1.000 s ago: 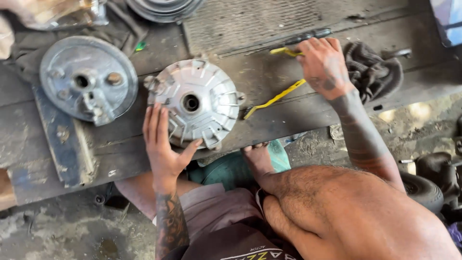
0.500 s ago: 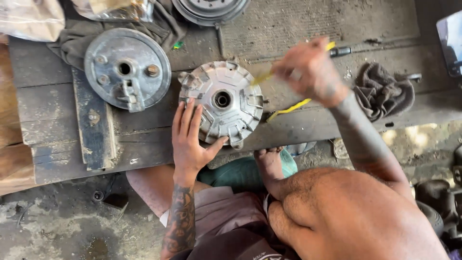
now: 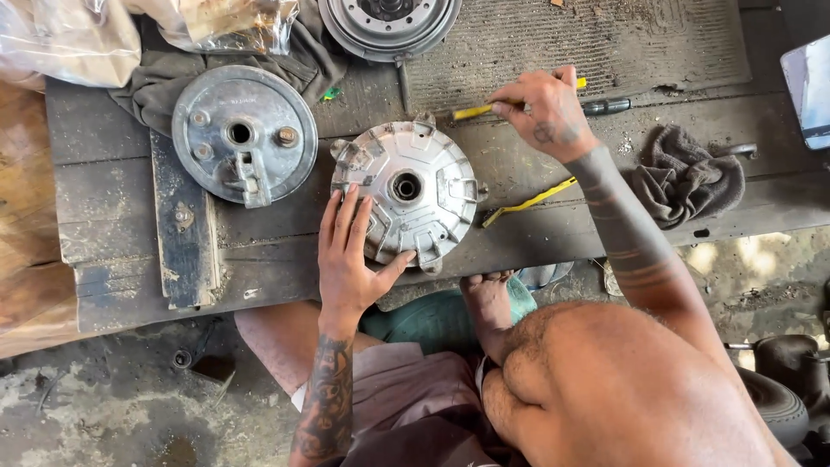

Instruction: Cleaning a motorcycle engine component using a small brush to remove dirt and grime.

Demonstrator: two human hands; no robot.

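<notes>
Lying crumpled at the top left corner is a clear plastic bag (image 3: 65, 39). Left hand (image 3: 350, 259) rests flat, fingers spread, on the round metal hub (image 3: 406, 190) (mid-bench). Right hand (image 3: 545, 108) pinches a yellow-handled screwdriver (image 3: 484, 110); a grey rag (image 3: 687, 177) sits farther right.

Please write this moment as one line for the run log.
left hand: flat on metal hub | right hand: gripping yellow-handled tool | surface: wooden bench
</notes>
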